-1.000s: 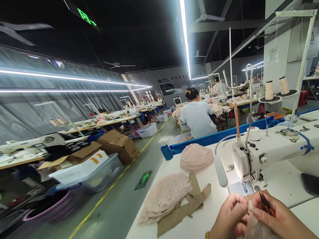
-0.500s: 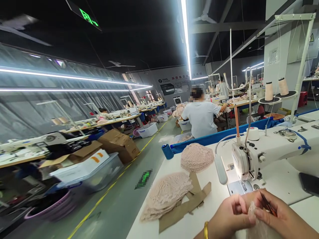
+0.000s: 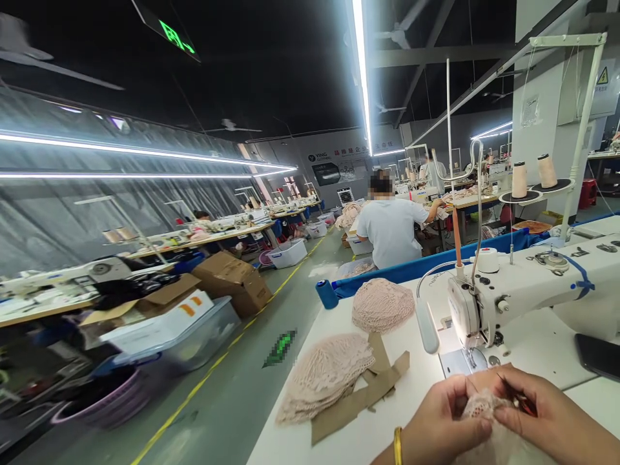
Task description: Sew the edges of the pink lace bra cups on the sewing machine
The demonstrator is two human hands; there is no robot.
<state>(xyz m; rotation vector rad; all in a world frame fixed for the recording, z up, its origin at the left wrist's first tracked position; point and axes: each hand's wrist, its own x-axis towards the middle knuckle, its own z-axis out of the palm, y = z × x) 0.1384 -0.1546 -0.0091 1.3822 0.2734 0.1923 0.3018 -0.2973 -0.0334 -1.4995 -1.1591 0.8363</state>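
Pale lace fabric (image 3: pixel 484 408) is pinched between my two hands at the lower right, just in front of the sewing machine (image 3: pixel 467 310). My left hand (image 3: pixel 448 413), with a gold bracelet (image 3: pixel 398 445) at the wrist, grips the lace by thumb and fingers. My right hand (image 3: pixel 537 407) pinches the lace too and has a small dark tool with red parts (image 3: pixel 526 403) tucked in its fingers. Two stacks of pink lace pieces, a nearer one (image 3: pixel 324 374) and a farther one (image 3: pixel 382 303), lie left of the machine beside brown paper strips (image 3: pixel 358 400).
A blue thread spool (image 3: pixel 326 294) stands at the table's far left corner. A black phone (image 3: pixel 598 355) lies at the right. Cream thread cones (image 3: pixel 519 181) stand behind the machine. A person in a white shirt (image 3: pixel 390 229) sits ahead, beyond the blue cloth edge (image 3: pixel 436 261).
More of the lace now shows spread between my fingertips. My hands have shifted slightly left, and the camera view has moved a little.
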